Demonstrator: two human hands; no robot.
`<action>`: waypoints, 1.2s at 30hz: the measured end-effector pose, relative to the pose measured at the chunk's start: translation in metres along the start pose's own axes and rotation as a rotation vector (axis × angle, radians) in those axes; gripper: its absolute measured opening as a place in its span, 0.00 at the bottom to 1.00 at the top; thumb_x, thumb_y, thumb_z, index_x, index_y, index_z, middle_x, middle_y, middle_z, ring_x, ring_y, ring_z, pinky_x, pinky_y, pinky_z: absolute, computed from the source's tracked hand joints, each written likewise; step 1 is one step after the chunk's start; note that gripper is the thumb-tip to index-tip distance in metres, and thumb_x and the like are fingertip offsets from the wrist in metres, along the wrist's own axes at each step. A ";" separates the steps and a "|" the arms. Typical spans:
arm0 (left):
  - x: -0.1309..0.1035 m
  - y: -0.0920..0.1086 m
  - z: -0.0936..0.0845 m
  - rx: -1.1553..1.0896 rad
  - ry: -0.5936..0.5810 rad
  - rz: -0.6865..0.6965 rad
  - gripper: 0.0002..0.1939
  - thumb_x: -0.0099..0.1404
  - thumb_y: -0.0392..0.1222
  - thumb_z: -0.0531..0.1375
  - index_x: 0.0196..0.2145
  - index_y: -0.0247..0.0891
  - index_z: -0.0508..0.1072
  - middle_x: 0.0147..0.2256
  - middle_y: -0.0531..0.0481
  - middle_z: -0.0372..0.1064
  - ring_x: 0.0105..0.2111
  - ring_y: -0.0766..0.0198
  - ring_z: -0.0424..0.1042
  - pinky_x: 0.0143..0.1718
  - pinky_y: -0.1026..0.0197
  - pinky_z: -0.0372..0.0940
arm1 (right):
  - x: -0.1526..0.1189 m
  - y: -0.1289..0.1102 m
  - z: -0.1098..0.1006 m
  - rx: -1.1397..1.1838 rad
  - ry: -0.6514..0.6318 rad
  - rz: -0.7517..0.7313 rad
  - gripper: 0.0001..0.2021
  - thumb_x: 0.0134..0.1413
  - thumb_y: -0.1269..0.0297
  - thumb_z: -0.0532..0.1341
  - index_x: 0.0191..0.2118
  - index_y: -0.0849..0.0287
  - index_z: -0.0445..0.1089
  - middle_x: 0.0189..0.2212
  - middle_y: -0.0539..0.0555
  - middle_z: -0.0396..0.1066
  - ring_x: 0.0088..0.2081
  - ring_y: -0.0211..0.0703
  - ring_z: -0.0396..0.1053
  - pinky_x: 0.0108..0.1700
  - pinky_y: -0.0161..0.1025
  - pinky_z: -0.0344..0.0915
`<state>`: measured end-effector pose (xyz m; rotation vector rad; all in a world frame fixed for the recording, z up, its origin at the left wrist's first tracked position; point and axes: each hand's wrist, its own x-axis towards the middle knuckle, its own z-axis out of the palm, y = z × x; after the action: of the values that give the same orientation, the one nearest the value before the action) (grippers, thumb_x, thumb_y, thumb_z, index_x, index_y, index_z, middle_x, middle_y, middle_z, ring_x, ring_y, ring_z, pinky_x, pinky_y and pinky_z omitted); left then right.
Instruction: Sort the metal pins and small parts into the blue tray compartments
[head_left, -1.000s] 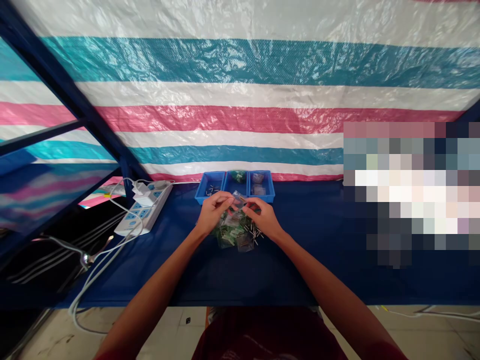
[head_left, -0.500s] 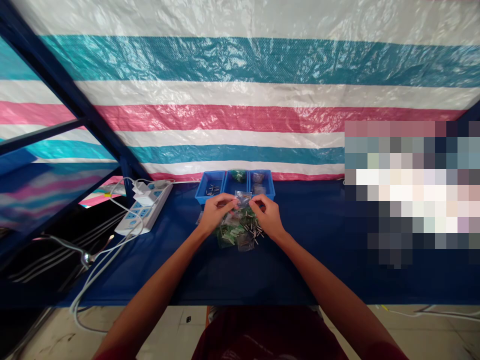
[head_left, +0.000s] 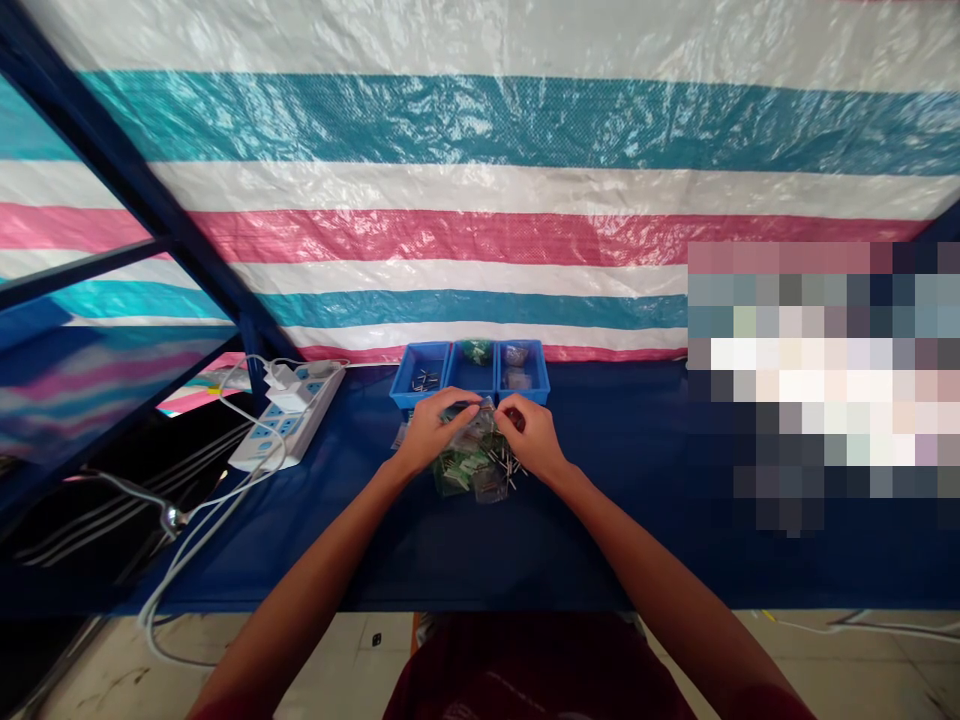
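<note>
A small clear plastic bag (head_left: 486, 406) is pinched between my two hands, over a pile of bags and metal pins. My left hand (head_left: 435, 428) is closed on its left side, thumb and fingers together. On the right side my right hand (head_left: 531, 432) grips it with bent fingers. Beneath them lie green-tinted bags (head_left: 459, 472), a clear bag (head_left: 491, 486) and loose metal pins (head_left: 511, 464), partly hidden by my right hand. What the held bag contains is too small to tell.
Behind my hands stand three blue bins: the left (head_left: 405, 378) with metal pins, the middle (head_left: 472, 382) with green material, the right (head_left: 541, 376) with clear bags. A white power strip (head_left: 300, 425) with cables lies left on the dark blue table (head_left: 480, 560). The right side is pixelated.
The held bag has dropped slightly toward the pile and is tilted and more covered by my fingers. My left hand has moved a little right, and my right hand's fingers are more curled.
</note>
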<state>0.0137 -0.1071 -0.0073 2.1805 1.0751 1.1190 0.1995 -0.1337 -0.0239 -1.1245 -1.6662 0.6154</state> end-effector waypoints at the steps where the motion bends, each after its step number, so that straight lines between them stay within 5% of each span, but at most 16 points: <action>1: 0.000 -0.001 0.000 -0.004 0.004 0.004 0.14 0.67 0.51 0.58 0.39 0.39 0.76 0.39 0.44 0.76 0.41 0.56 0.74 0.46 0.54 0.68 | 0.000 0.000 0.000 -0.005 0.009 -0.006 0.08 0.57 0.62 0.55 0.29 0.57 0.66 0.24 0.49 0.67 0.25 0.37 0.61 0.30 0.35 0.58; 11: 0.001 -0.003 0.000 -0.028 -0.080 0.049 0.16 0.65 0.53 0.60 0.29 0.38 0.77 0.32 0.46 0.74 0.33 0.60 0.73 0.38 0.59 0.68 | 0.000 0.000 0.000 -0.014 -0.003 -0.023 0.10 0.60 0.60 0.56 0.31 0.57 0.70 0.28 0.51 0.71 0.28 0.39 0.65 0.33 0.35 0.62; 18: 0.002 0.000 -0.001 -0.018 0.072 0.036 0.15 0.64 0.53 0.61 0.31 0.38 0.77 0.33 0.46 0.74 0.35 0.60 0.73 0.39 0.57 0.68 | 0.000 0.003 0.002 0.050 0.010 0.072 0.12 0.58 0.56 0.58 0.43 0.57 0.71 0.31 0.52 0.72 0.27 0.40 0.67 0.32 0.36 0.64; 23: 0.000 0.001 -0.002 -0.033 0.092 0.014 0.16 0.64 0.54 0.60 0.31 0.38 0.77 0.34 0.46 0.75 0.36 0.59 0.73 0.40 0.57 0.68 | 0.001 0.005 0.003 0.045 -0.001 0.024 0.10 0.58 0.57 0.58 0.33 0.58 0.71 0.31 0.52 0.73 0.29 0.40 0.68 0.33 0.36 0.64; 28: -0.003 -0.003 0.001 -0.155 -0.008 -0.107 0.17 0.63 0.53 0.62 0.42 0.38 0.75 0.33 0.48 0.76 0.33 0.60 0.75 0.36 0.60 0.70 | 0.000 0.005 0.005 0.045 -0.048 0.037 0.10 0.59 0.58 0.56 0.33 0.57 0.69 0.28 0.51 0.72 0.29 0.40 0.68 0.32 0.35 0.63; 36: 0.000 0.000 -0.002 -0.068 0.026 -0.035 0.12 0.63 0.50 0.63 0.33 0.37 0.78 0.30 0.48 0.76 0.30 0.63 0.72 0.31 0.62 0.66 | 0.000 0.003 0.004 0.100 -0.063 0.083 0.09 0.57 0.58 0.57 0.31 0.57 0.69 0.24 0.48 0.70 0.26 0.39 0.67 0.33 0.35 0.63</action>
<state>0.0120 -0.1067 -0.0063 2.0921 1.0665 1.1541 0.1973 -0.1318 -0.0278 -1.1165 -1.6295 0.7855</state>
